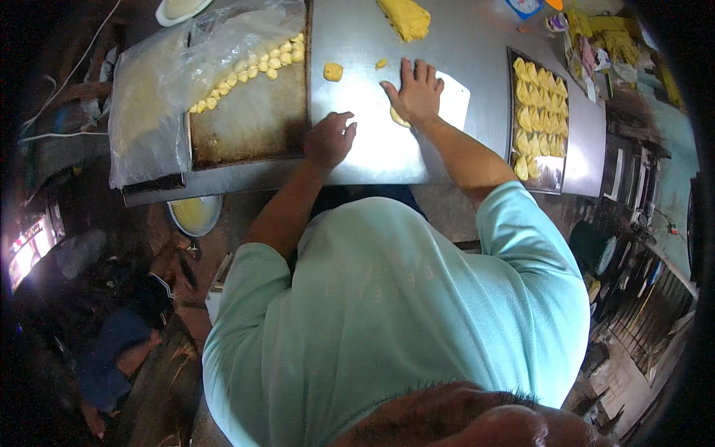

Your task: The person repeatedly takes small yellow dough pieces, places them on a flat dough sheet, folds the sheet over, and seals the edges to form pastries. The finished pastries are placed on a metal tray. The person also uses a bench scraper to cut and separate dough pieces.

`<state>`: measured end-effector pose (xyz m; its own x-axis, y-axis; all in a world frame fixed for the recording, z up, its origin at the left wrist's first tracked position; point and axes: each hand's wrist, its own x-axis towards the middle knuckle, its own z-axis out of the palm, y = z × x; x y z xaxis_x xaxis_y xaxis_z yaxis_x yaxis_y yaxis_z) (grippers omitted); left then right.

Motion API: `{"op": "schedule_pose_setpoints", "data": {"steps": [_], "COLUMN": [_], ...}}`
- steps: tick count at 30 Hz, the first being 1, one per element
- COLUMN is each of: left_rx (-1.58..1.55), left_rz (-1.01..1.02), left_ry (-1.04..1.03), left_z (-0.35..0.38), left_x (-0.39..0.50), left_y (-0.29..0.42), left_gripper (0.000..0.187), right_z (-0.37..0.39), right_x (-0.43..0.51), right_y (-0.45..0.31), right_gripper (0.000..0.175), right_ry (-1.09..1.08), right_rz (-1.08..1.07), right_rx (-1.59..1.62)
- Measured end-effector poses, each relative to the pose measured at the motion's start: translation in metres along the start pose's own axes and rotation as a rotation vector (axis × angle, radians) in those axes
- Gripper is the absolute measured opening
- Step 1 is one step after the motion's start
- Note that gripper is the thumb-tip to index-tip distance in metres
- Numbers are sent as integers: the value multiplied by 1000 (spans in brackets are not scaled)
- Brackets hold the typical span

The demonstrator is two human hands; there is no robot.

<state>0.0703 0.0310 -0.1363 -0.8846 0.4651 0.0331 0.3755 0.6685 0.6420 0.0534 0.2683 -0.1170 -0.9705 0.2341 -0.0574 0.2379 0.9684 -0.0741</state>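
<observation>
My right hand [416,95] lies spread on the metal table, palm down, over a yellow dough piece [399,117] whose edge shows below the palm. A white flat sheet or board [455,103] reaches out from under that hand. My left hand [330,139] rests near the table's front edge, fingers curled; whether anything is inside it cannot be told. A small lump of yellow dough [333,71] sits above my left hand, and a smaller scrap [381,64] lies left of my right fingertips. Farther back is a big block of yellow dough [408,21].
On the left, a dark baking tray [251,125] holds rows of dough balls [241,75], partly under plastic sheeting [151,106]. On the right stands a tray of folded dough pieces [539,117]. A blue scale [525,6] is at the back. A person [120,335] is at lower left.
</observation>
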Motion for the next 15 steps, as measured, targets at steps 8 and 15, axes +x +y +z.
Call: {"op": "schedule_pose_setpoints", "data": {"steps": [8,15], "left_rx": [-39,-61], "left_rz": [-44,-70], "left_ry": [-91,-139], "left_z": [-10,-13], "left_x": [7,2], "left_y": [4,5], "left_gripper": [29,28], "right_z": [13,4], "right_x": [16,7], "right_y": [21,18], "right_gripper": [74,69], "right_ry": [132,114], "right_rz": [80,81], "right_rx": [-19,-66]}}
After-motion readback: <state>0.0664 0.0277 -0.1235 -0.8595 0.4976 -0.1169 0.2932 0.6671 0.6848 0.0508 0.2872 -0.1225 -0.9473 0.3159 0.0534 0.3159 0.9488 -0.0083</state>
